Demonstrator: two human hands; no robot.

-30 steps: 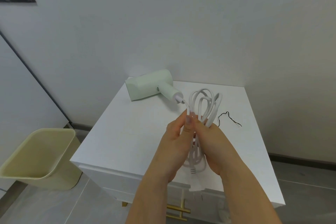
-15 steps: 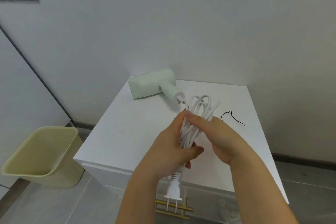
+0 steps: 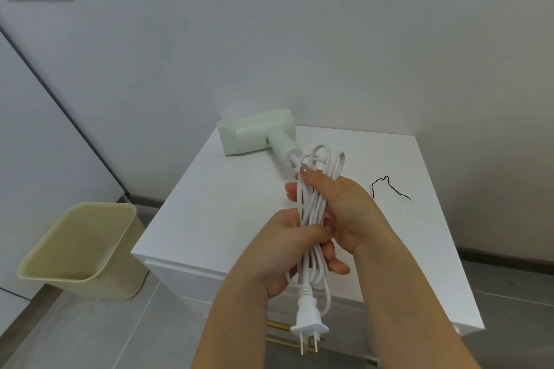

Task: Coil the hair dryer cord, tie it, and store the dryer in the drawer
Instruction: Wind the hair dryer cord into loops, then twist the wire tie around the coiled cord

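Head view. Your left hand [image 3: 287, 249] is wrapped around the lower middle of the coiled white cord [image 3: 311, 213], thumb across the front of the strands. Your right hand [image 3: 344, 207] is clenched on the same bundle just above and to the right of the left, thumb tip up near the top loops. The two hands are touching, both clamped on the cord.

The loops stick out above your right thumb. Below your left hand the bundle hangs down and ends in the white two-pin plug [image 3: 308, 323], pins pointing down.

Beyond your hands, the pale green hair dryer [image 3: 254, 135] lies on the white cabinet top [image 3: 224, 204], handle pointing toward your right thumb, cord running from it into the bundle. To the right of your right hand a thin black tie [image 3: 389, 189] lies on the top, apart from everything. Gold drawer handles [image 3: 278, 328] show below your left wrist. A cream waste bin [image 3: 78, 249] stands on the floor well left of your left hand.
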